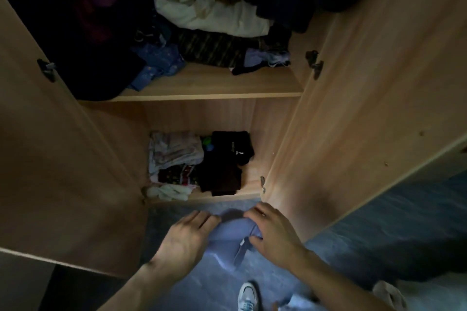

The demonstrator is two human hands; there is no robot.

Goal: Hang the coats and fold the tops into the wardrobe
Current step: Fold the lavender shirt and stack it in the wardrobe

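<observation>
Just before the open wardrobe (202, 95), above the floor (379, 225), my left grip (192, 235) and right grip (273, 231) both clutch the folded blue top (233, 231), short of the bottom shelf (251, 182) and its stacked clothes (177, 154).

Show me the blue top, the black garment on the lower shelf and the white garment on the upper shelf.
blue top (232, 232): head view, upper middle of the cloth.
black garment (231, 145): head view, its flat top face.
white garment (214, 17): head view, its middle fold.
</observation>
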